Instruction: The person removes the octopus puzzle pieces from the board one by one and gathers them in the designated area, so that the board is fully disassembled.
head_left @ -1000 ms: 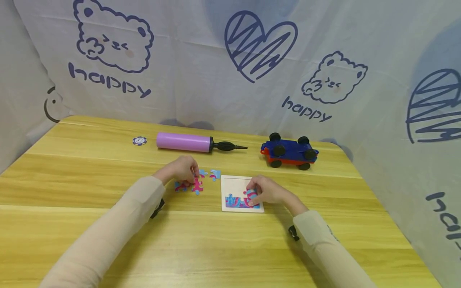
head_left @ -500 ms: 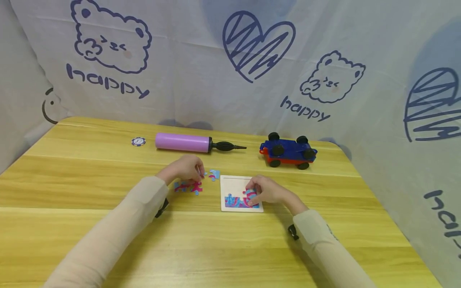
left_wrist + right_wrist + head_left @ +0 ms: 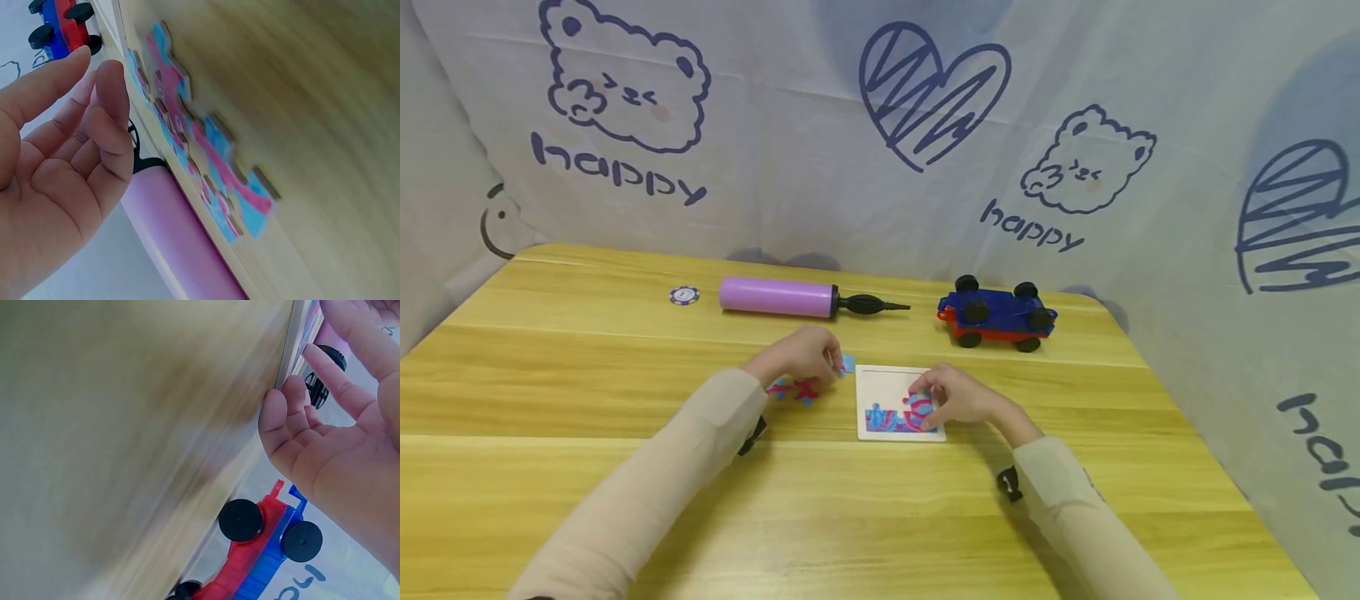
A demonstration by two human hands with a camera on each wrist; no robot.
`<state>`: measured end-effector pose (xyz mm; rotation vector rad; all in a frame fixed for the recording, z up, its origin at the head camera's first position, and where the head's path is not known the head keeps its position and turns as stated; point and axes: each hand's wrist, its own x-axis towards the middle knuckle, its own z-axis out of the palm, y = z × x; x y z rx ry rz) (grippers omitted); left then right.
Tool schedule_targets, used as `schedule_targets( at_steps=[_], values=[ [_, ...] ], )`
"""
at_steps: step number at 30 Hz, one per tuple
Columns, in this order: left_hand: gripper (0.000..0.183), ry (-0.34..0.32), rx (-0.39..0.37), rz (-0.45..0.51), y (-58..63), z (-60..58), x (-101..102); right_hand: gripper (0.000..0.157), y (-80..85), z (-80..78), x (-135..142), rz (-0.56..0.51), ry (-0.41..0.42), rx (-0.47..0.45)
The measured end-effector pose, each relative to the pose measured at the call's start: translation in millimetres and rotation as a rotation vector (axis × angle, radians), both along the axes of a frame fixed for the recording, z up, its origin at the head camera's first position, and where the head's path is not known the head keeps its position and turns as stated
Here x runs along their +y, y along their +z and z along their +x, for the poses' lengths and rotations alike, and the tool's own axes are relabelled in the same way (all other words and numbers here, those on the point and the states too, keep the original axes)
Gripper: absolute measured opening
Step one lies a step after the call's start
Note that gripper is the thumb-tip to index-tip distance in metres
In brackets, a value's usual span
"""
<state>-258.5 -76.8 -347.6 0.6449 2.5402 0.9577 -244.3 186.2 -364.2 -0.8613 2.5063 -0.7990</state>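
Cream-coloured jigsaw tray [image 3: 880, 383] sat central, right hand [image 3: 961, 397] resting over its three-o'clock edge, thumb and fingers parted, seemingly steadying it! Left hand [image 3: 805, 354] hovered at ten o'clock, fingers loosely bent, nothing visibly gripped; loose jigsaw pieces [image 3: 806, 391] lay beneath, handily near! Yellow wood-grain tabletop [image 3: 880, 517] below, bear-print cloth [image 3: 805, 167] at twelve

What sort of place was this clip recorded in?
Probably a makeshift indoor tabletop play setup: a white fabric-like sheet printed with blue bears and hearts hangs behind a yellow wood-grain table, which bears a pale square puzzle tray and a red-and-blue wheeled toy.
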Motion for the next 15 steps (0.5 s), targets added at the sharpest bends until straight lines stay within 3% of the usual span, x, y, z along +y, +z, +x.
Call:
schedule_targets(
  at_steps=[15],
  values=[
    [0.014, -0.027, -0.018, -0.009, 2.3, 2.3, 22, 0.048, -2.1, -4.0, 9, -0.007, 0.007, 0.005]
  ],
)
